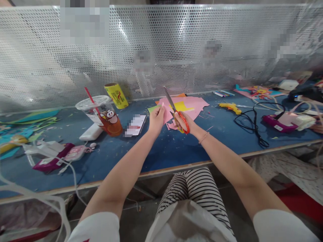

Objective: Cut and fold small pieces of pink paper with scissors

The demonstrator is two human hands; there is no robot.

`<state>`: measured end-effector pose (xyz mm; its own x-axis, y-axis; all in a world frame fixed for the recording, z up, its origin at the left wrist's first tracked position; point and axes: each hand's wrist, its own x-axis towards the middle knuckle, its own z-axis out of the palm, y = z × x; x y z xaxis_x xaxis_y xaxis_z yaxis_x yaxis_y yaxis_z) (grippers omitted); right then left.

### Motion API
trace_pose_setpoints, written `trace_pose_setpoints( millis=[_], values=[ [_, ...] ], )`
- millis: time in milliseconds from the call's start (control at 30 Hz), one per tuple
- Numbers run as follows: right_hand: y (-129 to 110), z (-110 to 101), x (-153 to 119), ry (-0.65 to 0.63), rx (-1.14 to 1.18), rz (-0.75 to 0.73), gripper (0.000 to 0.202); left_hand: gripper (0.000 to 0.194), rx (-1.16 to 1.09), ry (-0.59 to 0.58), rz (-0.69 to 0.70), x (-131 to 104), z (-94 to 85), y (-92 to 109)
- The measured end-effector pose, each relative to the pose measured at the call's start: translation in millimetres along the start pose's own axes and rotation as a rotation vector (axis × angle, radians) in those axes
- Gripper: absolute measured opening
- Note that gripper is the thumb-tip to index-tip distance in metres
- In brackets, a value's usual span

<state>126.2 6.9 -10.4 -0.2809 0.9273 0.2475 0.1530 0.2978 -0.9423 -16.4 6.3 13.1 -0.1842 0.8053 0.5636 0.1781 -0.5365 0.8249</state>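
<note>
My left hand (156,118) pinches a small folded piece of pink paper (166,113) above the blue table. Close on its right, my right hand (182,121) is closed around the red and yellow handles of the scissors (185,122). The scissor blades are spread apart and point up and away, near the held paper. Behind and beneath the hands lie larger pink sheets (199,105) with a yellow piece (183,106) on top. Green and orange paper edges stick out around them. Small pink scraps lie by the scissors.
Left of my hands are a phone (136,125), a cup of drink (109,117) with a red straw, a yellow roll (116,96) and a purple power strip (54,158). A yellow glue gun (230,108) and black cable (254,122) lie right. A perforated metal screen (174,43) stands behind.
</note>
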Motion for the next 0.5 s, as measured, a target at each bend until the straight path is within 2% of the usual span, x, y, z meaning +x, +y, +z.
trace_pose_setpoints(
  millis=[67, 133, 200, 267, 300, 367, 433, 500],
  values=[
    [5, -13, 5, 0.161, -0.319, -0.044, 0.035, 0.031, -0.063, 0.025, -0.019, 2, 0.4, -5],
    [13, -26, 7, 0.231, -0.631, -0.046, 0.034, 0.028, -0.109, 0.020, -0.052, 4, 0.6, -12],
    [20, -35, 8, 0.201, -0.865, -0.009, 0.032, 0.028, -0.128, 0.005, -0.102, 6, 0.6, -19],
    [26, -38, 8, 0.072, -0.999, 0.030, 0.024, 0.027, -0.123, 0.011, -0.114, 6, 0.4, -24],
    [27, -37, 8, 0.032, -1.019, 0.033, 0.022, 0.028, -0.095, 0.016, -0.101, 6, 0.3, -26],
    [28, -33, 10, 0.069, -0.960, -0.053, 0.024, 0.030, -0.003, 0.017, -0.060, 4, -0.1, -27],
    [27, -26, 14, 0.127, -0.733, -0.170, 0.032, 0.032, 0.106, 0.002, -0.025, 2, -0.2, -27],
    [24, -20, 17, 0.020, -0.417, -0.216, 0.034, 0.030, 0.192, -0.039, -0.005, 0, 0.1, -25]
  ],
)
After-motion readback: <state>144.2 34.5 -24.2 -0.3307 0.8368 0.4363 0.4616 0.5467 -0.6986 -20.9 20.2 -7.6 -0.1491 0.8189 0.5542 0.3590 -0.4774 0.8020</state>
